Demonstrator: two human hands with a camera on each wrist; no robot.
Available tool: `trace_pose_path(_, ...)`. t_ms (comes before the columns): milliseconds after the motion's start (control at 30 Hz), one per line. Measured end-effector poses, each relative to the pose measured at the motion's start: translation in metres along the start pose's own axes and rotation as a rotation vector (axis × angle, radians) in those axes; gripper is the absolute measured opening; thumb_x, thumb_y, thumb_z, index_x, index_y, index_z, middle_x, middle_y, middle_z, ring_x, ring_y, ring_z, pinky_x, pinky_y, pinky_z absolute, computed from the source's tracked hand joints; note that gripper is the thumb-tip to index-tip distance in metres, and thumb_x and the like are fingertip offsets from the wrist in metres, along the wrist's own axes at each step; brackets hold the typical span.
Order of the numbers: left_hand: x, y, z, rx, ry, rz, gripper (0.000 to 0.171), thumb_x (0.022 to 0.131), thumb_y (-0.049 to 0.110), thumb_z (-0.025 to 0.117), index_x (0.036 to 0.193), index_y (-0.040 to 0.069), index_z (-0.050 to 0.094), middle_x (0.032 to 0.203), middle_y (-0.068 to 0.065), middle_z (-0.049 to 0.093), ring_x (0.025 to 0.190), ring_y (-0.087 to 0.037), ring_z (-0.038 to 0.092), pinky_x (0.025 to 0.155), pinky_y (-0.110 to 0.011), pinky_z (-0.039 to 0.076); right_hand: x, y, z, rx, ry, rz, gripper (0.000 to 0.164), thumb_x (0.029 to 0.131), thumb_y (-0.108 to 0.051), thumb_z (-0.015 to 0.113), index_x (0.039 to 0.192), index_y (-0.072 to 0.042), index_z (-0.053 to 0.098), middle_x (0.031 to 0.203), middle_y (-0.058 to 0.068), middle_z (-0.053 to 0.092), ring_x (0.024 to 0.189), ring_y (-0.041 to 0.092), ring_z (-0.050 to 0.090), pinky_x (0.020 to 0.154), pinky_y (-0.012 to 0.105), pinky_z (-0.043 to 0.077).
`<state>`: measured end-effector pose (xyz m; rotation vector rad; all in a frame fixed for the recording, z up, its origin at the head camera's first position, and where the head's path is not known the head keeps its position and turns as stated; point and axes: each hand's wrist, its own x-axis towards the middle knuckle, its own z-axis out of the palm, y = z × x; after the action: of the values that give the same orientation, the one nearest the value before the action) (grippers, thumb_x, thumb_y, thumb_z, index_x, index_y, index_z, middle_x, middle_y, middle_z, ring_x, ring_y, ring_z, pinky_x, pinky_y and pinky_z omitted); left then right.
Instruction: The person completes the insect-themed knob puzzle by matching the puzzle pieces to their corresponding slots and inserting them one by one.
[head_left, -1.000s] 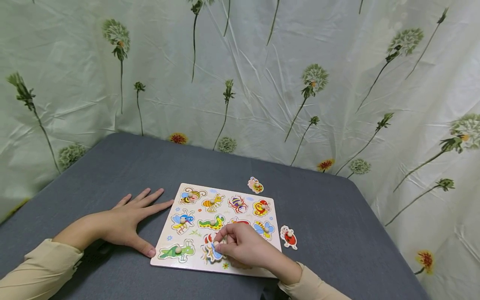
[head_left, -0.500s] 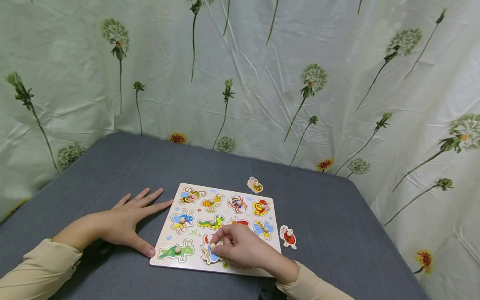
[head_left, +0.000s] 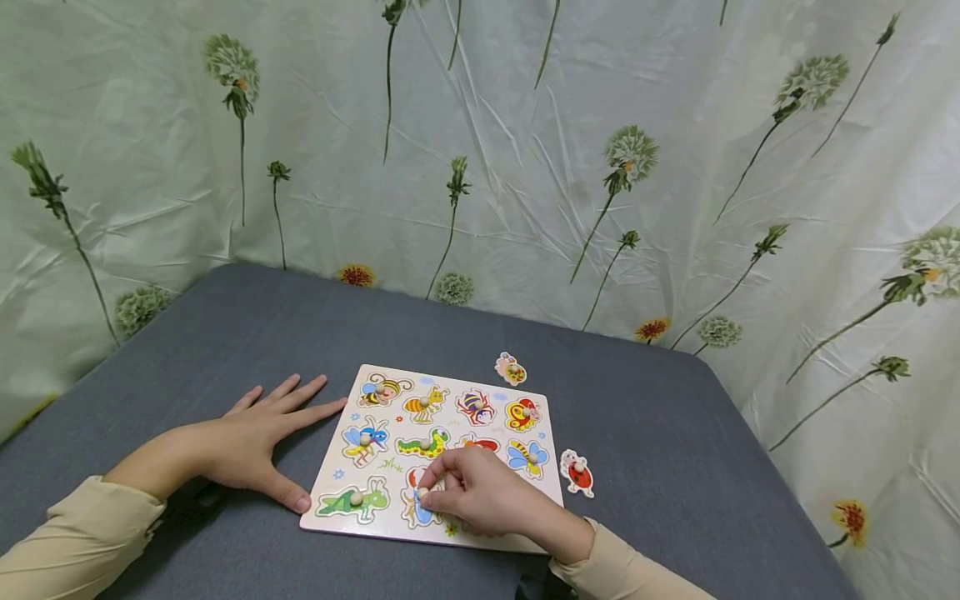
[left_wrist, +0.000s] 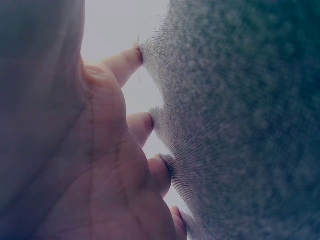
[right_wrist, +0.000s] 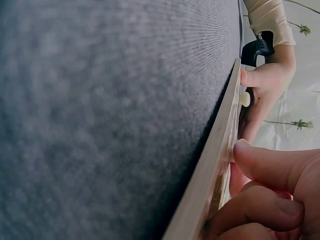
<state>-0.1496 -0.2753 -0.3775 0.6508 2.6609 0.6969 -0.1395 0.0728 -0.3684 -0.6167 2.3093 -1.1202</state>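
In the head view a wooden peg puzzle board (head_left: 397, 537) lies on the table, with several insect pieces in it. My right hand (head_left: 487, 492) pinches the wooden knob of a blue-and-red insect puzzle piece (head_left: 422, 514) in the near row, partly hidden by the fingers. That piece looks level with its outline; whether it is fully seated I cannot tell. My left hand (head_left: 258, 442) rests spread on the table, thumb and forefinger at the board's left edge. A green grasshopper piece (head_left: 356, 502) sits left of the pinched one. The right palm hides the board's near right part.
A ladybird piece (head_left: 577, 474) lies on the table just right of the board. Behind the board's far edge lies a pink-and-yellow piece (head_left: 512, 368). Grey cloth covers the table (head_left: 652, 417), and a flowered curtain (head_left: 525, 167) hangs behind it.
My right hand has shifted slightly left with the blue-and-red piece, which has gone from askew over its outline to lined up with it. The left hand has stayed put.
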Motion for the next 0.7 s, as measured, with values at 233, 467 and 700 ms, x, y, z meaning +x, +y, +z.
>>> trace_pose_path(233,0.001,-0.001,0.000,-0.003,0.001,-0.001,0.121,0.072,0.063,0.093,0.171,0.029,0.033,0.181,-0.023,0.009,0.162,-0.062,-0.001,0.116,-0.087,-0.003,0.001,-0.002,0.000,0.001,-0.003,0.013,0.008,0.093,-0.010,0.081,0.091,-0.016,0.075,0.055,-0.008,0.044,0.044,0.006,0.038,0.042,0.020,0.028)
trace_pose_path(467,0.001,0.000,0.000,0.000,-0.006,-0.005,0.121,0.072,0.064,0.093,0.171,0.029,0.032,0.181,-0.022,0.008,0.162,-0.061,-0.002,0.116,-0.087,-0.003,0.002,0.000,-0.008,-0.049,-0.016,-0.024,0.007,0.095,-0.016,0.081,0.091,-0.021,0.078,0.054,-0.010,0.044,0.046,0.004,0.037,0.047,0.020,0.030)
trace_pose_path(700,0.000,0.000,0.000,-0.002,-0.002,0.000,0.122,0.072,0.064,0.093,0.171,0.030,0.032,0.181,-0.022,0.008,0.162,-0.061,-0.002,0.116,-0.087,-0.004,0.007,0.006,-0.029,-0.028,0.032,-0.007,0.006,0.097,-0.018,0.079,0.099,-0.012,0.079,0.057,-0.008,0.043,0.050,0.006,0.038,0.048,0.021,0.030)
